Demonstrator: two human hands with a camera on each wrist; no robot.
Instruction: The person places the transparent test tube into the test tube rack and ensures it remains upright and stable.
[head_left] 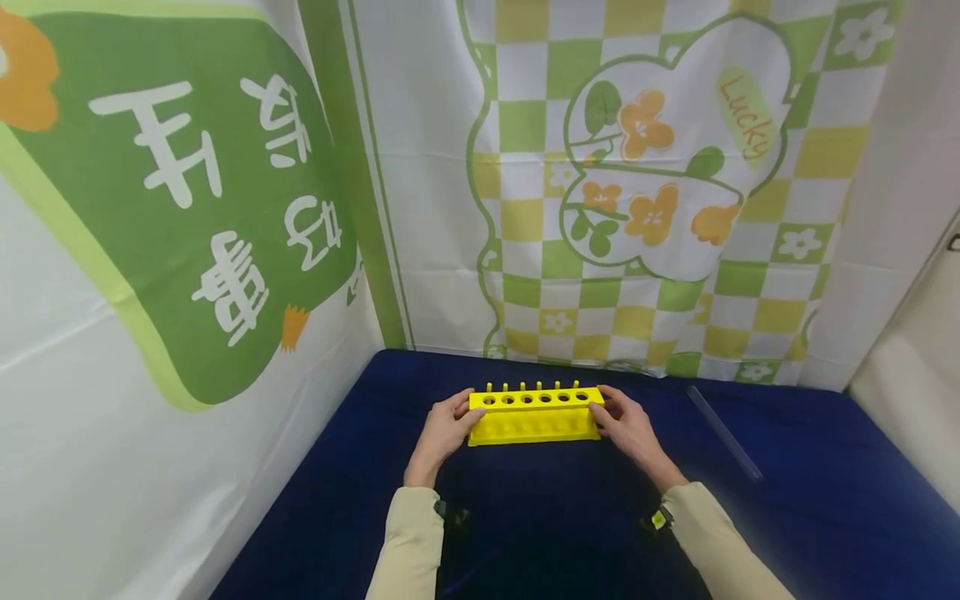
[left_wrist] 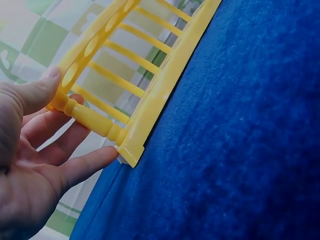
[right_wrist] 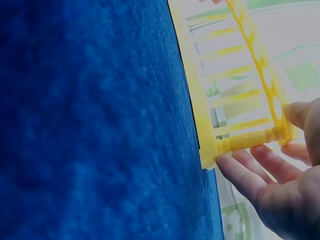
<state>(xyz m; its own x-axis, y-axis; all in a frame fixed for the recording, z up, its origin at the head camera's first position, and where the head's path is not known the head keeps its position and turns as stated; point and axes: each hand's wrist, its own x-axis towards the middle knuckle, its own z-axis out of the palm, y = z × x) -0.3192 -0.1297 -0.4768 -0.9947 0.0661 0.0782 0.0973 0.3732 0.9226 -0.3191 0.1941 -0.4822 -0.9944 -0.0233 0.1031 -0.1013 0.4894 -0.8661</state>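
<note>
A yellow test tube rack (head_left: 532, 427) stands upright on the dark blue cloth, with a row of round holes in its top plate and short pegs along the back. My left hand (head_left: 444, 429) grips its left end and my right hand (head_left: 632, 429) the right end. In the left wrist view the thumb lies on the top plate by the end hole, and fingers reach around the end post (left_wrist: 92, 120) down to the base. The right wrist view shows the same hold, thumb at the top plate, fingertips along the post (right_wrist: 245, 140) and base. No tubes show in the holes.
A long clear tube or rod (head_left: 723, 433) lies slantwise on the blue cloth (head_left: 810, 500), right of the rack. Behind the table hangs a green-and-yellow checked curtain (head_left: 525, 125). Another printed curtain (head_left: 112, 275) borders the left side.
</note>
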